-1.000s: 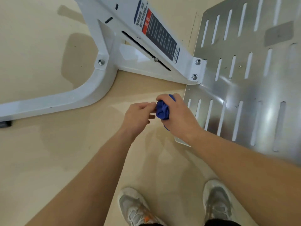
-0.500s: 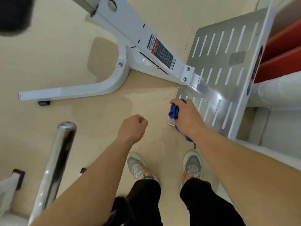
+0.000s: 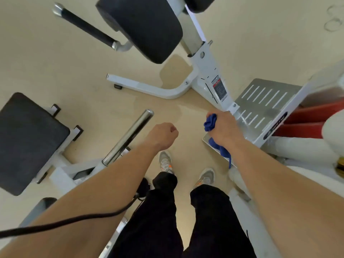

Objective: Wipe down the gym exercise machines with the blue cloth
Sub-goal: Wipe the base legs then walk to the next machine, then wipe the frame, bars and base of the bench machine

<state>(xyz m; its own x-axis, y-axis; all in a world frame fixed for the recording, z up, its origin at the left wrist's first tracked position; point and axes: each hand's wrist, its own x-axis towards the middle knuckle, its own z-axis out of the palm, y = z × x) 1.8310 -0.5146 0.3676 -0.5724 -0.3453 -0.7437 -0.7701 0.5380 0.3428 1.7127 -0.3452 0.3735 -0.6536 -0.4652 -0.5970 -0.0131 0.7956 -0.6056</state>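
My right hand (image 3: 224,128) grips the bunched blue cloth (image 3: 210,122), with a tail of it hanging below the wrist. The hand hovers over the near corner of the slotted metal footplate (image 3: 266,101) of a white-framed exercise machine (image 3: 206,71). My left hand (image 3: 163,135) is curled into a loose fist and holds nothing, raised over the floor between the machines. The machine's black pad (image 3: 143,27) and black-grip handle (image 3: 87,27) stand at the top.
A chrome bar (image 3: 128,135) on a white frame slants up at the left beside a black seat pad (image 3: 28,142). Red steps (image 3: 307,120) and a white padded roll (image 3: 305,148) lie at the right. A black cable (image 3: 74,220) crosses my left forearm. My feet stand on beige floor.
The view has pulled up and back, showing more machines. My left hand let go of the cloth and drew away to the left; my right hand kept the cloth and lifted off the footplate.
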